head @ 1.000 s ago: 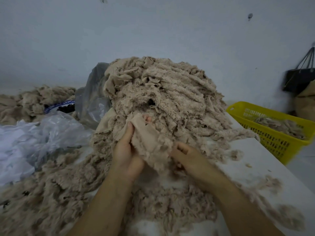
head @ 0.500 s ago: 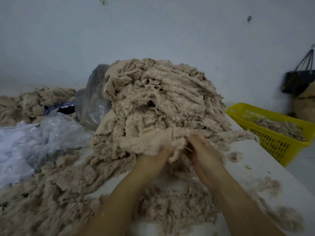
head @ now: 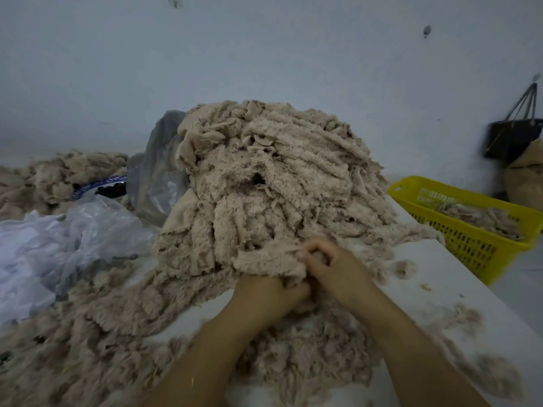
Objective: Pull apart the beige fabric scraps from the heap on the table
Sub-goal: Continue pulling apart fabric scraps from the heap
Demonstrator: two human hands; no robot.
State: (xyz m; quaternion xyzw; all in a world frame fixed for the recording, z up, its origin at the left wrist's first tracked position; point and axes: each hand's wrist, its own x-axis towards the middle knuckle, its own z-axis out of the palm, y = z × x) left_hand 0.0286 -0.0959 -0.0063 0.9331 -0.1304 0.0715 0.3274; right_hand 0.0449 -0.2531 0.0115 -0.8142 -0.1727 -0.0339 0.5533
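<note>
A tall heap of beige fleecy fabric scraps (head: 273,177) stands in the middle of the white table (head: 458,289). At its near foot both hands meet on one beige scrap (head: 264,261). My left hand (head: 264,295) grips the scrap from below, its fingers hidden under the cloth. My right hand (head: 335,268) curls its fingers round the scrap's right end, touching the left hand. Loose torn beige fluff (head: 296,356) lies on the table under my forearms.
A yellow slotted basket (head: 470,239) with beige scraps stands off the table's right edge. Crumpled clear plastic bags (head: 67,245) lie at the left, a grey bag (head: 155,174) behind them. More beige scraps (head: 58,177) pile at far left. A dark bag (head: 511,139) hangs on the wall.
Both hands have come together and dropped toward the table at the heap's foot. The scrap once held up and spread now lies bunched between them.
</note>
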